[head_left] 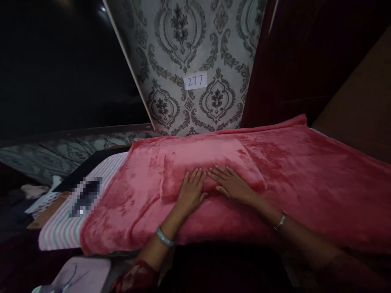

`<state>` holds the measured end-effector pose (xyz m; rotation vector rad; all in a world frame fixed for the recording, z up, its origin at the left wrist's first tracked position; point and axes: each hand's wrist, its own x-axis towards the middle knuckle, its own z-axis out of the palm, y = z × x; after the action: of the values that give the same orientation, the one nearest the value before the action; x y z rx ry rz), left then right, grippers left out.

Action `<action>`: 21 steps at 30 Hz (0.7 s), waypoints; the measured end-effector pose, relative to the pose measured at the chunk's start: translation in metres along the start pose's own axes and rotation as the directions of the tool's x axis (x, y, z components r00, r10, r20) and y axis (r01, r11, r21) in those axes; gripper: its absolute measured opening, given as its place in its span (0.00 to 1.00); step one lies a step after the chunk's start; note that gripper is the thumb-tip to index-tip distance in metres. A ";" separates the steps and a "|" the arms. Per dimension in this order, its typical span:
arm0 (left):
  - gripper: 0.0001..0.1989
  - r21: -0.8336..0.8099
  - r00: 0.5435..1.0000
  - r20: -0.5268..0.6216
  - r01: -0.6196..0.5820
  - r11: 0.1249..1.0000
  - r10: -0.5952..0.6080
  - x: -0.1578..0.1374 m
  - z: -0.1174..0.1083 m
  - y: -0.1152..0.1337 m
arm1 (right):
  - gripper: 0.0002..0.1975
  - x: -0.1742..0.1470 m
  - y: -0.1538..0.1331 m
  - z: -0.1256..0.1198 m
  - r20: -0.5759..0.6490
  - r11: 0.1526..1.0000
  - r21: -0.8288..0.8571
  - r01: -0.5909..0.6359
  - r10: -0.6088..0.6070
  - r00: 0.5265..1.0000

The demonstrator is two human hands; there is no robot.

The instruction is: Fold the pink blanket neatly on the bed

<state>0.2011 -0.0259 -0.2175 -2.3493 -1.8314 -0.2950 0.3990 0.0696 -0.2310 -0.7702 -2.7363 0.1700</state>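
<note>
A folded pink plush blanket (pixel 207 154) forms a thick rectangular bundle in the middle of the view. Under it spreads a larger pink plush cover (pixel 293 175) of the same look. My left hand (pixel 193 188) lies flat on the bundle's near side, fingers extended. Beside it my right hand (pixel 229 182) also rests flat on the bundle, its fingers spread and pointing up and to the left. Neither hand grips anything. The two hands are close together but apart.
A striped cloth (pixel 65 228) shows at the left, with a pixelated dark patch over it. A pale stool-like surface (pixel 88 272) stands at the lower left. Behind are patterned wallpaper (pixel 180 40) with a paper (pixel 195 80) reading 277, and a large black screen (pixel 61 65).
</note>
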 end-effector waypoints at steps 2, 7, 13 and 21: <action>0.34 0.018 0.999 -0.038 0.004 1.000 -0.003 -0.006 0.009 -0.002 | 0.28 0.001 0.007 -0.004 0.002 0.999 0.046 0.013 -0.013 1.000; 0.35 0.035 0.988 -0.139 -0.062 0.997 0.066 -0.014 0.020 0.009 | 0.26 0.033 0.018 -0.027 -0.003 0.989 0.131 0.070 -0.070 0.998; 0.31 0.022 0.974 -0.213 -0.075 0.997 0.078 -0.019 0.033 0.019 | 0.28 0.083 0.033 -0.016 0.177 0.958 0.128 0.256 -0.276 0.945; 0.31 0.012 0.971 -0.227 -0.072 0.997 0.073 -0.023 0.031 0.017 | 0.31 0.139 0.079 -0.012 0.179 0.986 -0.002 0.165 -0.162 0.970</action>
<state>0.2145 -0.0441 -0.2533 -2.2660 -1.6353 -0.5276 0.3286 0.2105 -0.2008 -0.5530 -2.9586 0.1879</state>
